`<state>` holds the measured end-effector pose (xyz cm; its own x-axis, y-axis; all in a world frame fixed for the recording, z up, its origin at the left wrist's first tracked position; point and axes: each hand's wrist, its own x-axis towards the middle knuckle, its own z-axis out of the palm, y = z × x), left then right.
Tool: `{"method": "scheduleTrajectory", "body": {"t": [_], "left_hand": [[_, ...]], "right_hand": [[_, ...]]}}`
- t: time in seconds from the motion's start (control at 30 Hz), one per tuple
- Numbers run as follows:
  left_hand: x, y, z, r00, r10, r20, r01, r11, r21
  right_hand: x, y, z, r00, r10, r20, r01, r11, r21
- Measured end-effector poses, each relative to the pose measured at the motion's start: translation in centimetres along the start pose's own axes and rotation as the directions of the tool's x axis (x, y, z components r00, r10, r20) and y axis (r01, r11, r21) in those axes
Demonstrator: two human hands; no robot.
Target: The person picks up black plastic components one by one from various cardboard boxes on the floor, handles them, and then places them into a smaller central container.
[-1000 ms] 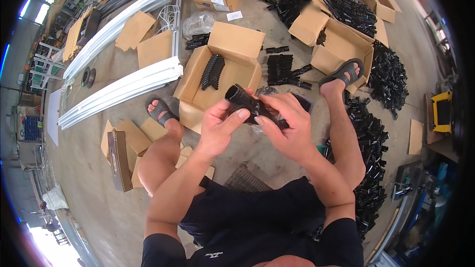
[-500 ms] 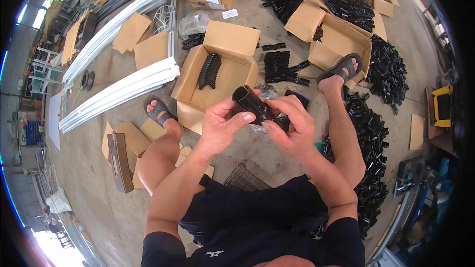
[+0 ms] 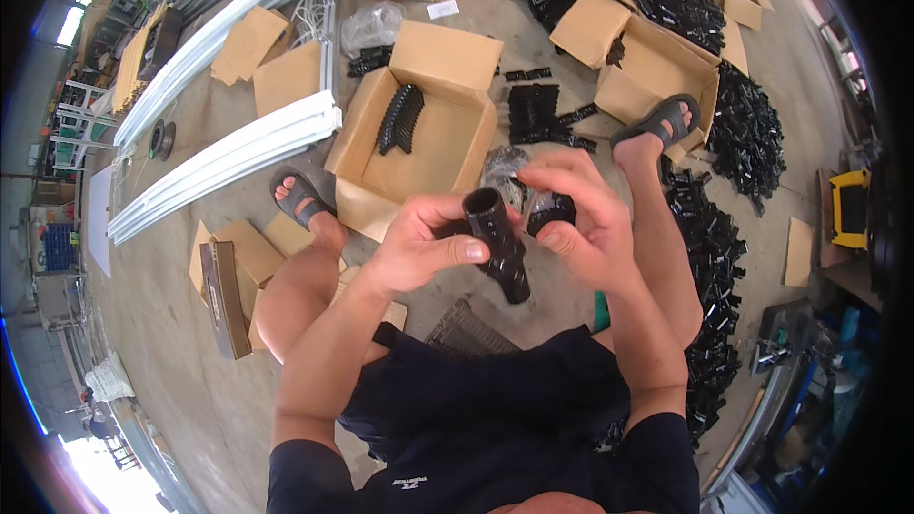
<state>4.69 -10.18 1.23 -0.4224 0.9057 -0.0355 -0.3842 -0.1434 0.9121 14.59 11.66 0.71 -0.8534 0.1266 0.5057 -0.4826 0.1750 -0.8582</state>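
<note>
Black and glossy, the short tubular fitting point(image 3: 503, 252) in your grasp has a round, hollow mouth at its upper end, small raised bumps along its body and a narrower lower end. It tilts, mouth up toward your left, lower end down toward your right. Your bare left hand point(image 3: 424, 243) pinches its upper part, thumb laid across the near side and fingers curled behind. Your bare right hand point(image 3: 592, 217) is just beside the fitting, on its right, with thumb and fingers parted in a loose curve; a dark shape shows through that gap, too unclear to name.

Beyond your hands, a crumpled clear plastic bag point(image 3: 502, 168) lies on the grey concrete floor point(image 3: 286, 400). Ahead, an open brown cardboard box point(image 3: 440, 145) holds a neat nested row of black fittings point(image 3: 400, 120). To its right sits a flat black stack of fittings point(image 3: 533, 112), and farther right spreads a long, loose black heap point(image 3: 712, 276) beside your leg.
</note>
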Motion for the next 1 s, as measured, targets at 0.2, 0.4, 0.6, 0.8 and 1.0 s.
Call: {"method": "scheduleTrajectory", "body": {"t": [0.2, 0.4, 0.6, 0.8, 1.0], "left_hand": [[-1.1, -2.5, 1.4, 0.892, -0.207, 0.403, 0.326, 0.911, -0.254], [-0.9, -3.3, 3.5, 0.782, -0.213, 0.586, 0.46, 0.831, -0.312], [0.7, -3.0, 1.6, 0.987, -0.093, 0.129, 0.113, 0.981, -0.157], [1.5, -1.7, 2.1, 0.964, 0.258, -0.068, -0.164, 0.774, 0.612], [1.3, -2.1, 3.1, 0.945, 0.276, -0.174, -0.123, 0.796, 0.593]], "right_hand": [[-0.1, -0.5, 0.2, 0.882, -0.056, 0.469, -0.185, 0.873, 0.451], [-0.4, -0.5, 0.8, 0.824, -0.246, 0.51, -0.103, 0.82, 0.563], [0.0, -1.7, -2.2, 0.912, -0.034, 0.408, -0.038, 0.986, 0.165], [-0.2, -1.0, -2.1, 0.997, -0.006, 0.077, 0.033, 0.938, -0.346], [-0.7, -0.9, -0.7, 0.999, 0.046, -0.025, -0.052, 0.939, -0.341]]}}
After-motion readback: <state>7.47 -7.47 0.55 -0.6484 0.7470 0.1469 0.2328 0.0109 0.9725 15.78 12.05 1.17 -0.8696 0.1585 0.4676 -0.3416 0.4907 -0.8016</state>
